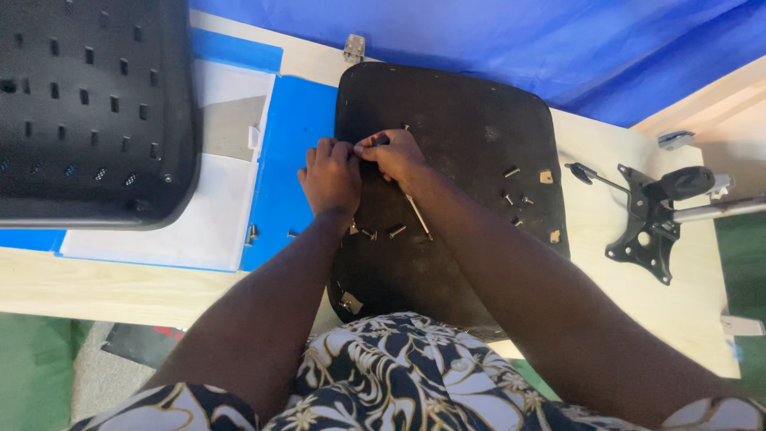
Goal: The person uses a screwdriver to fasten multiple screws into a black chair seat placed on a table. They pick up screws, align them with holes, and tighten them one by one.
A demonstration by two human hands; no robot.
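Observation:
A black chair seat base lies upside down on the wooden table. My left hand rests fisted at the seat's left edge, its fingers closed on a small part that I cannot make out. My right hand meets it from the right, fingertips pinched on the same spot. A thin metal tool pokes out from under my right wrist. Loose screws lie on the seat below my hands, and a few more screws sit to the right.
A black perforated chair back fills the upper left. Blue and white sheets lie under it. A black metal chair mechanism with a lever sits at the right. Blue cloth hangs behind the table.

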